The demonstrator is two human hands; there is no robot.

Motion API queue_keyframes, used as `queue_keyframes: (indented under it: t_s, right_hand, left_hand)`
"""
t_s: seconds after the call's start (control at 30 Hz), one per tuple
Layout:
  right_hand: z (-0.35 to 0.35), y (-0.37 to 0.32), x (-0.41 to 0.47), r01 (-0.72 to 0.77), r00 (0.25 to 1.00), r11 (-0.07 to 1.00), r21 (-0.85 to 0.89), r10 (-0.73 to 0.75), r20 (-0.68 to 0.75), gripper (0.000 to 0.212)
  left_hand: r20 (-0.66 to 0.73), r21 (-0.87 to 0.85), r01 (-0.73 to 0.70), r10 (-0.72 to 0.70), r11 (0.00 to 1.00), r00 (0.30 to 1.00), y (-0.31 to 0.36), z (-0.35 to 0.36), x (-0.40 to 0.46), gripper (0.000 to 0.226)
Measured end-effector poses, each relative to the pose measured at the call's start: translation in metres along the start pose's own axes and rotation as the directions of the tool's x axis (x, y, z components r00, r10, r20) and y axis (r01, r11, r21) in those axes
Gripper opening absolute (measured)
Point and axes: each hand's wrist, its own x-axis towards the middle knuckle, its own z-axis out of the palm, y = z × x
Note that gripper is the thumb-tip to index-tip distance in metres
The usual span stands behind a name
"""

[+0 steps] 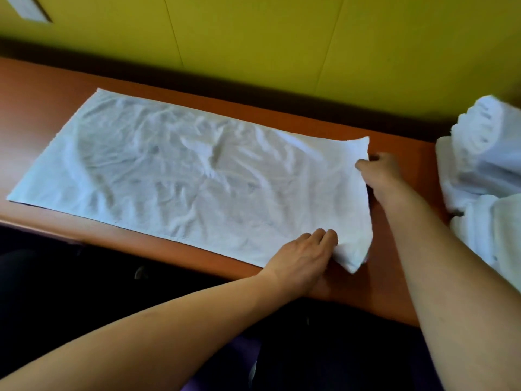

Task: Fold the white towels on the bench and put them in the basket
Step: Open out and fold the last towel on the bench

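A long white towel lies spread flat and wrinkled along the brown wooden bench. My left hand pinches the towel's near right corner, which is lifted and curled a little off the bench. My right hand grips the far right corner at the towel's right edge. A heap of other white towels sits at the bench's right end, partly cut off by the frame. No basket is in view.
A yellow panelled wall rises right behind the bench. The bench's front edge runs diagonally from left to lower right, with dark floor and my dark-clothed legs below it. Bare wood shows at the left end.
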Motion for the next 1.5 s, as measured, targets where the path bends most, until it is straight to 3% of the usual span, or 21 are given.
queue_keyframes:
  t_s: [0.07, 0.13, 0.23, 0.3, 0.43, 0.47, 0.57, 0.67, 0.83, 0.93, 1.03, 1.1, 1.2, 1.37, 1.5]
  right_hand:
    - [-0.01, 0.001, -0.001, -0.068, 0.997, 0.995, 0.07, 0.069, -0.019, 0.017]
    - [-0.022, 0.004, -0.004, -0.092, 0.994, 0.989, 0.116, 0.097, -0.042, 0.014]
    - [-0.041, 0.003, -0.011, -0.093, 0.992, 0.978, 0.187, 0.107, -0.066, 0.025]
    - [-0.054, -0.005, -0.02, -0.095, 0.99, 0.962, 0.256, 0.118, -0.075, 0.02]
    - [-0.065, -0.026, -0.026, -0.075, 0.986, 0.882, 0.466, 0.136, -0.098, 0.067]
    - [-0.063, -0.035, -0.03, -0.064, 0.988, 0.858, 0.51, 0.127, -0.089, 0.062]
    - [-0.046, -0.075, -0.055, -0.046, 0.997, 0.831, 0.554, 0.077, -0.032, 0.009]
    - [-0.013, -0.115, -0.071, -0.006, 1.0, 0.855, 0.518, 0.012, -0.008, 0.011]
    - [0.057, -0.179, -0.106, 0.117, 0.991, 0.885, 0.451, -0.13, -0.001, 0.012]
    - [0.103, -0.218, -0.124, 0.171, 0.98, 0.885, 0.433, -0.199, 0.02, 0.009]
    - [0.149, -0.252, -0.136, 0.194, 0.974, 0.881, 0.431, -0.226, 0.023, 0.012]
    - [0.177, -0.273, -0.145, 0.212, 0.969, 0.883, 0.418, -0.244, 0.024, 0.009]
    - [0.219, -0.303, -0.158, 0.26, 0.957, 0.884, 0.388, -0.289, 0.018, 0.021]
    - [0.288, -0.333, -0.179, 0.262, 0.941, 0.889, 0.375, -0.321, 0.104, 0.018]
    - [0.336, -0.34, -0.197, 0.286, 0.925, 0.895, 0.343, -0.351, 0.143, 0.024]
  left_hand:
    - [0.018, -0.099, 0.097, -0.096, 0.99, 0.995, 0.011, -0.005, -0.003, 0.042]
    - [-0.016, -0.246, 0.166, -0.175, 0.955, 0.984, 0.023, -0.01, -0.007, 0.025]
    - [-0.031, -0.38, 0.184, -0.211, 0.907, 0.977, 0.039, -0.019, -0.013, 0.023]
    - [-0.048, -0.413, 0.178, -0.217, 0.893, 0.975, 0.051, -0.028, -0.018, 0.024]
    - [-0.171, -0.447, 0.153, -0.252, 0.881, 0.953, 0.059, -0.048, -0.031, 0.032]
    - [-0.201, -0.469, 0.144, -0.264, 0.871, 0.943, 0.056, -0.056, -0.037, 0.033]
    - [-0.269, -0.553, 0.146, -0.341, 0.82, 0.901, 0.037, -0.08, -0.059, 0.03]
    - [-0.299, -0.56, 0.204, -0.425, 0.803, 0.854, 0.005, -0.099, -0.084, 0.021]
    - [-0.249, -0.683, 0.3, -0.599, 0.666, 0.761, -0.043, -0.132, -0.122, 0.003]
    - [-0.277, -0.723, 0.314, -0.674, 0.615, 0.684, -0.068, -0.16, -0.138, 0.021]
    - [-0.268, -0.749, 0.323, -0.71, 0.578, 0.651, -0.096, -0.187, -0.158, 0.039]
    - [-0.254, -0.768, 0.335, -0.74, 0.546, 0.623, -0.118, -0.2, -0.171, 0.041]
    - [-0.225, -0.804, 0.361, -0.804, 0.473, 0.551, -0.154, -0.212, -0.188, 0.041]
    - [-0.217, -0.824, 0.39, -0.864, 0.411, 0.453, -0.21, -0.222, -0.217, 0.039]
    - [-0.192, -0.765, 0.523, -0.908, 0.376, 0.373, -0.255, -0.214, -0.241, 0.038]
